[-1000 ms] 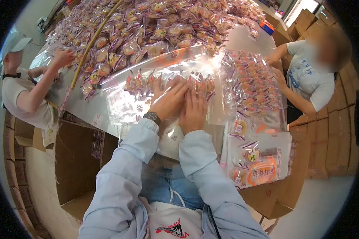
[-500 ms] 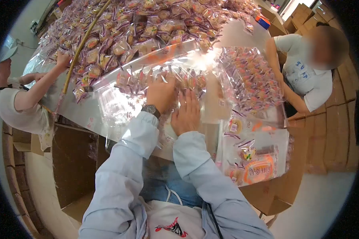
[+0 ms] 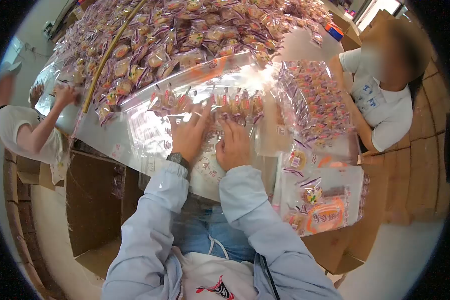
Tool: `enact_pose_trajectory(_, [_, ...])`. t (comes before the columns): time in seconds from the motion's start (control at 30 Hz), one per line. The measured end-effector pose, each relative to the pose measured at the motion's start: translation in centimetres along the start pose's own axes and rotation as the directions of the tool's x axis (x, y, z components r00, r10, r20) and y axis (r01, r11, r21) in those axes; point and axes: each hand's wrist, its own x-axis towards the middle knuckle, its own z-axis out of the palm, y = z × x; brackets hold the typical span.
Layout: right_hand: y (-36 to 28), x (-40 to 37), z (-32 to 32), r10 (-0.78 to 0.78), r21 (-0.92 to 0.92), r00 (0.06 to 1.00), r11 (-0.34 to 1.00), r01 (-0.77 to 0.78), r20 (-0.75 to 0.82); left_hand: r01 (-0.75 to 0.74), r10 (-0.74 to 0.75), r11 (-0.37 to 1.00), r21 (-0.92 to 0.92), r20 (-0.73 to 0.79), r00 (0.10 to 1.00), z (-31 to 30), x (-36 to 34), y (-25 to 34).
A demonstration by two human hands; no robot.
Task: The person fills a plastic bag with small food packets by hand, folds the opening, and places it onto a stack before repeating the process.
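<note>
A large clear printed plastic bag [image 3: 152,132] lies on the table in front of me, with a row of small wrapped pastries [image 3: 240,103] standing on edge at its upper part. My left hand [image 3: 189,136], with a dark watch at the wrist, rests on the plastic, fingers stretched toward the row. Beside it, my right hand [image 3: 234,146] lies palm down, its fingertips at the row's lower edge. Both hands are open and grip nothing. Glare on the film hides whether the pastries under my left fingertips are touched.
A big heap of wrapped pastries [image 3: 185,40] covers the far table, with a yellow stick [image 3: 110,52] across it. Right of me lie a filled bag of pastries [image 3: 315,100] and flat printed bags [image 3: 330,200]. People work on both sides. An open cardboard box [image 3: 95,205] stands lower left.
Both hands have shifted: the left has drawn back toward me and left, uncovering more of the row. The person at left has raised and moved their hands.
</note>
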Motion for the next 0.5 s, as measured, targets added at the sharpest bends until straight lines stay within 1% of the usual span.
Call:
enact_pose_trajectory(0.03, [-0.1,0.1,0.0,-0.014,-0.021,1.000,1.000,0.014,-0.006,0.053,-0.058,0.996,0.076,0.071,0.996,-0.2,0.6,0.2])
enact_pose_trajectory(0.07, [-0.1,0.1,-0.1,-0.024,-0.043,1.000,0.999,0.024,-0.012,-0.055,0.072,0.993,0.109,-0.157,0.985,1.2,1.1,-0.9])
enact_pose_trajectory(0.17, [-0.4,0.1,0.2,-0.019,-0.077,1.000,0.997,0.018,-0.009,-0.089,0.130,0.967,0.239,-0.162,0.978,3.3,2.9,-2.7])
enact_pose_trajectory(0.2, [-0.5,0.0,0.3,0.028,-0.024,0.998,0.999,-0.027,0.052,-0.093,0.118,0.983,0.160,-0.157,0.981,3.5,3.1,-2.8])
enact_pose_trajectory(0.27, [-0.2,0.1,0.4,0.110,0.068,0.979,0.990,-0.123,0.171,-0.074,0.090,0.987,0.143,-0.105,0.990,4.6,4.0,-2.9])
enact_pose_trajectory(0.3, [-0.2,0.0,0.4,0.087,0.054,0.984,0.994,-0.096,0.153,-0.061,0.073,0.989,0.135,-0.080,0.994,5.0,4.4,-2.9])
enact_pose_trajectory(0.33, [-0.3,-0.2,0.2,0.060,0.039,0.989,0.997,-0.066,0.136,-0.065,0.088,0.988,0.140,-0.163,0.983,5.4,4.9,-2.7])
enact_pose_trajectory(0.43, [0.3,-0.3,0.8,0.006,-0.006,0.994,1.000,-0.006,0.105,-0.148,0.150,0.981,0.124,-0.006,0.989,3.7,6.2,-3.0])
enact_pose_trajectory(0.47, [0.5,-0.5,1.0,-0.006,-0.018,0.995,1.000,0.008,0.102,-0.171,0.177,0.975,0.142,-0.030,0.984,3.4,6.6,-3.1])
enact_pose_trajectory(0.5, [0.5,-0.6,0.9,0.028,0.000,0.989,1.000,-0.029,0.143,-0.207,0.215,0.970,0.130,-0.054,0.975,4.1,6.4,-4.1])
